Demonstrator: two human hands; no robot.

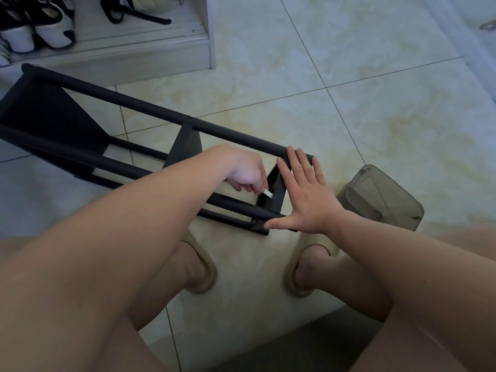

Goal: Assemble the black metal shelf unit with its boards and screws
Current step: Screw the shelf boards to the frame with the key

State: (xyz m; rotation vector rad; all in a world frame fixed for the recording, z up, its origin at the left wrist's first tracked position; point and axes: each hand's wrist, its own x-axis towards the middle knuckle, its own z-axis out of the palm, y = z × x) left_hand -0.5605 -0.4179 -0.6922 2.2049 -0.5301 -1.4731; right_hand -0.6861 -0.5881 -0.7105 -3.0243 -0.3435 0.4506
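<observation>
L hand (245,175) pinch: tool (268,194) at shelf (236,136) end

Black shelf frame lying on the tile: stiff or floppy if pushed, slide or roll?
Probably stiff: the shelf frame has tubes tied by cross boards. It likely slides rather than rolls on the glossy tile floor. The flat right hand braces its near end, so it may shift easily.

Matt black metal shelf frame (150,114) on glossy, marbled ceramic floor tiles (375,108).
</observation>
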